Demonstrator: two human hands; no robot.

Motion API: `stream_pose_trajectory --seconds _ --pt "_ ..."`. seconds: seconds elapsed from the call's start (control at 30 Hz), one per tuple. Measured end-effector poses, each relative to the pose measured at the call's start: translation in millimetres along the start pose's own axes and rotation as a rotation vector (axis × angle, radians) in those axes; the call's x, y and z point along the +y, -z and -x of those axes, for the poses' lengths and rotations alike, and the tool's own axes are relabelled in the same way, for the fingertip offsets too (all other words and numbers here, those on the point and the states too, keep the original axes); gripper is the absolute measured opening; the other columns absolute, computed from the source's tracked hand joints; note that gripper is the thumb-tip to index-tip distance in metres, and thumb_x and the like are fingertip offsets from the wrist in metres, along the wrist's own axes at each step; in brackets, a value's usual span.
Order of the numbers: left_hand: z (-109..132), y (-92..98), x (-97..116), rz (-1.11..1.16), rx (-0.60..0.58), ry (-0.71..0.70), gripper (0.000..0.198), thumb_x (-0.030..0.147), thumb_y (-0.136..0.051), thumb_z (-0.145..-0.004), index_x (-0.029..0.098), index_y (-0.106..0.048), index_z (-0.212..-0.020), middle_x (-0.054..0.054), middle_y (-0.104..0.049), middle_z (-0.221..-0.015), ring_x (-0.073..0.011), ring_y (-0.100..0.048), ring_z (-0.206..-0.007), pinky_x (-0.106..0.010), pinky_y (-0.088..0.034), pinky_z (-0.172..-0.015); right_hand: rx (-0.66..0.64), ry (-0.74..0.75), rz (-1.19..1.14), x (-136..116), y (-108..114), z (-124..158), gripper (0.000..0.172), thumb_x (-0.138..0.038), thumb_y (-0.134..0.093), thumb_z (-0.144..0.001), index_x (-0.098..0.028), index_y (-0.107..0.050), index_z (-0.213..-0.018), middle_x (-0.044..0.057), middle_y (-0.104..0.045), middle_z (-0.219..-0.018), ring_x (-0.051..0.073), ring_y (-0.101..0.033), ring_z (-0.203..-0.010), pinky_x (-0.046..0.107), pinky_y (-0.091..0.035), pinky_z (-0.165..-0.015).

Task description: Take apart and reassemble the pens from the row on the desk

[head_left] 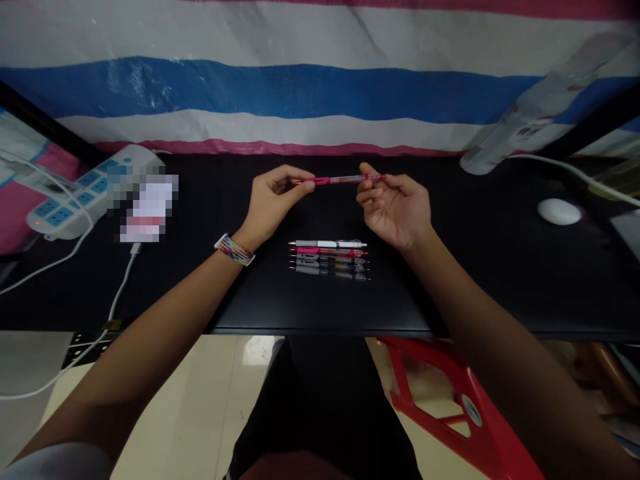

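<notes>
A red pen [345,179] with a clear barrel is held level above the black desk. My left hand [275,200] pinches its red grip end between thumb and fingers. At the other end, my right hand [397,207] has its thumb and fingertips closed on the pen, palm partly turned up. Below it, several pens lie side by side in a row: a white pen [327,244] at the back, another red pen [327,253] just in front, then dark ones [330,267] that are hard to separate. All point the same way, tips to the left.
On the left stand a white power strip [143,160] and a blurred-out phone [147,210] with its cable. A clear plastic bottle [483,157] and a white mouse [559,211] are at the right. A red stool [480,407] stands below the desk edge [320,331].
</notes>
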State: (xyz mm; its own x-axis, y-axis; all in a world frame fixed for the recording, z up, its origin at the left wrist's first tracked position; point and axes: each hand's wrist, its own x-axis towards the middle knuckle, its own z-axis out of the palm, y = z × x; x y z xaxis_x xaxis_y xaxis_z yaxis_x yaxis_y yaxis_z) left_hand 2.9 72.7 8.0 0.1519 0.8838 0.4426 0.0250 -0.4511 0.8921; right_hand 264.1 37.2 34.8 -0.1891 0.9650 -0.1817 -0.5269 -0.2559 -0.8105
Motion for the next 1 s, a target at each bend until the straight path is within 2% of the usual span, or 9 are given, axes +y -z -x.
stream_pose_trajectory --seconds 0.13,0.27,0.37,0.53,0.67,0.77,1.0 --pt "0.0 -1.4 -0.5 -0.025 0.016 0.007 0.029 0.048 -0.100 -0.089 0.024 -0.087 -0.101 -0.005 -0.085 -0.098 -0.0214 -0.080 -0.095 -0.036 -0.063 -0.087 0.047 0.094 0.160 1.9 -0.3 -0.3 0.020 -0.039 -0.072 -0.098 -0.029 -0.078 -0.114 0.000 -0.076 -0.089 0.017 -0.069 -0.078 0.025 -0.061 -0.064" --pt "0.0 -1.6 0.1 -0.053 0.006 0.016 0.028 0.047 -0.098 -0.092 0.024 -0.086 -0.102 -0.005 -0.083 -0.097 -0.0215 -0.081 -0.097 -0.036 -0.064 -0.088 0.060 0.146 0.272 1.5 -0.2 0.0 0.022 -0.045 -0.075 -0.097 -0.029 -0.078 -0.112 0.001 -0.076 -0.091 0.019 -0.071 -0.083 0.028 -0.062 -0.068" --pt "-0.3 -1.0 1.2 -0.056 0.012 0.017 0.029 0.048 -0.098 -0.092 0.024 -0.085 -0.102 -0.004 -0.083 -0.098 -0.0215 -0.081 -0.097 -0.036 -0.064 -0.089 0.068 0.118 0.223 1.7 -2.3 1.5 0.020 -0.042 -0.073 -0.096 -0.029 -0.078 -0.111 0.002 -0.078 -0.093 0.018 -0.072 -0.083 0.027 -0.063 -0.068" --pt "-0.4 -1.2 2.9 -0.058 0.021 0.021 0.029 0.048 -0.098 -0.093 0.024 -0.084 -0.100 -0.004 -0.083 -0.097 -0.0224 -0.082 -0.098 -0.037 -0.066 -0.091 0.027 0.071 -0.071 4.0 -4.9 2.9 0.030 -0.041 -0.066 -0.098 -0.026 -0.079 -0.120 0.002 -0.081 -0.097 0.015 -0.070 -0.080 0.023 -0.065 -0.067" --pt "0.3 -3.3 4.3 -0.043 0.021 0.010 0.028 0.047 -0.099 -0.092 0.024 -0.085 -0.099 -0.005 -0.084 -0.096 -0.0230 -0.083 -0.098 -0.038 -0.066 -0.090 0.072 0.098 0.008 5.6 -2.2 -0.8 0.020 -0.038 -0.073 -0.097 -0.028 -0.079 -0.114 0.002 -0.081 -0.092 0.017 -0.072 -0.078 0.026 -0.065 -0.064" --pt "0.9 -4.4 5.7 -0.047 0.013 0.021 0.030 0.049 -0.099 -0.092 0.024 -0.085 -0.098 -0.005 -0.084 -0.095 -0.0235 -0.083 -0.097 -0.039 -0.067 -0.091 0.080 0.152 0.080 6.5 -0.2 -2.9 0.020 -0.041 -0.078 -0.097 -0.029 -0.079 -0.113 0.002 -0.082 -0.092 0.018 -0.076 -0.081 0.027 -0.066 -0.066" --pt "0.2 -3.8 5.1 -0.029 0.001 0.015 0.041 0.063 -0.098 -0.090 0.025 -0.085 -0.099 -0.005 -0.084 -0.094 -0.0232 -0.083 -0.096 -0.039 -0.066 -0.090 0.085 0.122 -0.011 6.5 -2.5 -0.7 0.020 -0.041 -0.072 -0.099 -0.027 -0.079 -0.111 0.004 -0.084 -0.100 0.017 -0.076 -0.085 0.025 -0.066 -0.069"
